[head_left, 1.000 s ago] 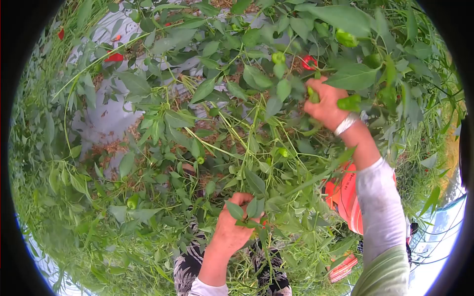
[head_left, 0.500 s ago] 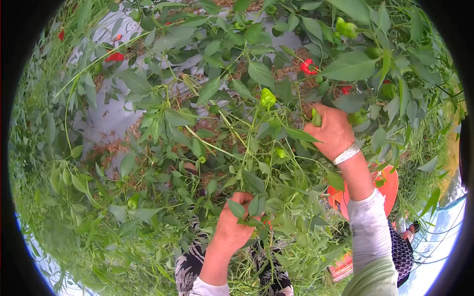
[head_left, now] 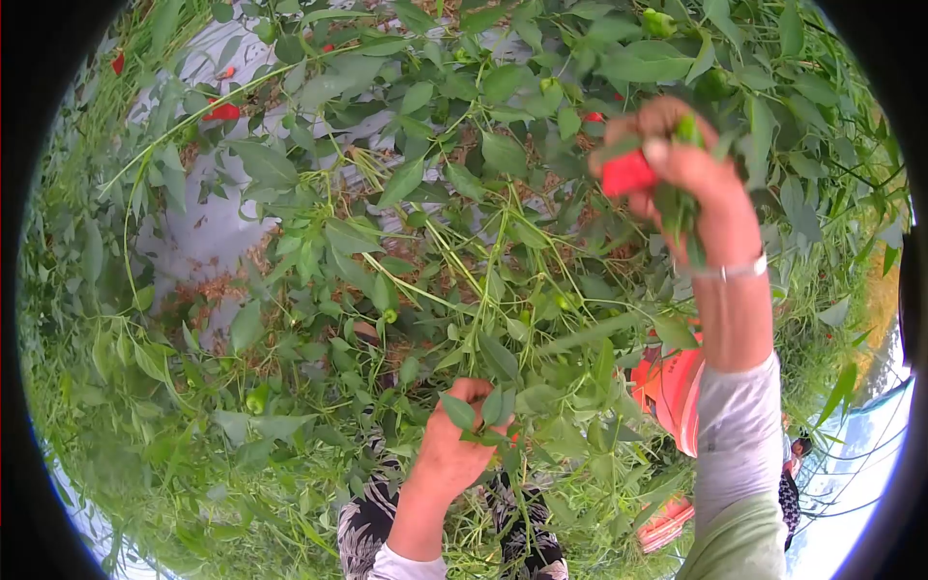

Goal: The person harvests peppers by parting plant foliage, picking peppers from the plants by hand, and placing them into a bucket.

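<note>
At the upper right, my right hand (head_left: 710, 179), smeared by motion, has its thumb and fingers closed on a red pepper (head_left: 628, 174). Green leaves cross over that hand. Low in the middle, my left hand (head_left: 452, 445) is closed among the stems of a pepper plant. Leaves cover its fingertips, and a speck of red shows beside them; what it grips is hidden. Small green peppers hang on the plants, one at the top right (head_left: 659, 23) and another at the lower left (head_left: 256, 398).
An orange-red container (head_left: 672, 391) stands below my right forearm, with a red striped object (head_left: 665, 525) lower down. Grey plastic sheeting (head_left: 208, 232) covers the ground at left. Another red pepper (head_left: 222, 110) shows at upper left. Another person (head_left: 791, 493) is at far right.
My right hand has risen from the foliage and turned, and a red pepper now shows in its fingers. The branches near it have shifted. My left hand has stayed in place.
</note>
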The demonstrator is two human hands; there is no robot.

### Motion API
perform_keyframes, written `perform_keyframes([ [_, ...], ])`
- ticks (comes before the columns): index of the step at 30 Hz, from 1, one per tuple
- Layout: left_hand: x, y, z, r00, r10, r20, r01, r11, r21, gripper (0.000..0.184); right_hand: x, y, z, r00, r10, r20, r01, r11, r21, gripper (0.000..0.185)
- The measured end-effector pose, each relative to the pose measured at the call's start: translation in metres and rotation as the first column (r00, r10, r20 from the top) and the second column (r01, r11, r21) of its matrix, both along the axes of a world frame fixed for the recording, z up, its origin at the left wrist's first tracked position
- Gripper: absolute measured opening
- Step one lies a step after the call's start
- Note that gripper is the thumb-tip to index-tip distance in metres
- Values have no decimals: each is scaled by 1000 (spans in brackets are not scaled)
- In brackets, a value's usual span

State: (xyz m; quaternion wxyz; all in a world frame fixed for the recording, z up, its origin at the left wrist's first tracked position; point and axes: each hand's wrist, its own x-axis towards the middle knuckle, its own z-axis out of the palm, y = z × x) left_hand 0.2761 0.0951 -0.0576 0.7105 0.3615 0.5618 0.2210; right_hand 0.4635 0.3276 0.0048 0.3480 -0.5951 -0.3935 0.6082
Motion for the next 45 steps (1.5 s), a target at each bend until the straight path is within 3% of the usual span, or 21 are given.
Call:
perform_keyframes([
  [2,1,-5,-5,997,49,66,-46,998,-46,25,10,45,-21,960,65,273,-132,963,234,23],
  [3,2,-4,-4,997,48,66,-45,998,-46,25,11,65,-23,774,127,620,-302,935,185,32],
  [5,2,-3,-1,998,44,46,-40,996,-76,26,10,84,-43,568,182,803,-496,854,157,28],
  [7,11,-9,-3,887,397,237,-293,880,-375,32,10,107,-61,12,502,865,-494,755,-431,30],
  [8,10,-5,1,933,292,209,-225,929,-293,33,20,101,-74,-160,415,896,-525,733,-433,30],
  [9,6,-4,3,973,177,145,-142,964,-224,35,21,95,-86,-228,358,905,-606,676,-420,28],
  [10,9,-9,-1,985,150,88,-132,974,-184,34,29,96,-86,-108,654,749,-420,653,-630,25],
  [11,11,-12,-8,992,118,53,-110,984,-143,34,38,88,-90,-380,580,721,-605,434,-668,22],
  [12,5,-8,-7,997,72,-20,-73,996,-53,32,101,95,-143,-335,585,739,-647,427,-632,22],
  [13,7,-5,-5,997,32,-72,-29,999,37,30,178,99,-176,-632,-143,762,-762,-62,-644,32],
  [14,6,-1,0,995,38,-97,-35,999,34,30,123,94,-142,-475,418,775,-713,333,-617,33],
  [15,5,0,3,993,30,-116,-29,1000,8,29,67,79,-99,-13,753,658,-422,593,-686,34],
  [19,-2,-3,-1,990,19,-141,-11,998,55,30,63,51,-83,63,583,810,-586,679,-443,28],
  [22,4,-10,-4,998,49,-47,-53,995,-82,32,45,35,-39,603,672,429,-562,740,-369,15],
  [23,2,-8,-2,998,68,17,-67,994,-90,31,65,33,-53,629,657,415,-535,754,-381,15],
  [24,9,-12,-5,859,441,259,-350,877,-330,29,97,29,-74,691,631,353,-524,774,-356,16],
  [25,3,-11,-4,997,72,-14,-73,997,-36,28,93,30,-66,752,620,223,-508,761,-404,18],
  [28,1,-6,-3,998,56,-18,-54,994,96,28,93,17,-66,905,363,223,-253,879,-404,54],
  [36,2,2,7,987,-19,-161,41,991,130,29,99,-12,-69,858,485,167,-459,871,-173,58],
  [39,3,5,10,972,-53,-229,90,984,152,32,89,-20,-69,916,346,202,-335,938,-86,53],
  [45,4,-2,6,991,127,-51,-131,987,-94,41,53,-37,-25,903,429,13,-408,866,-290,39],
])
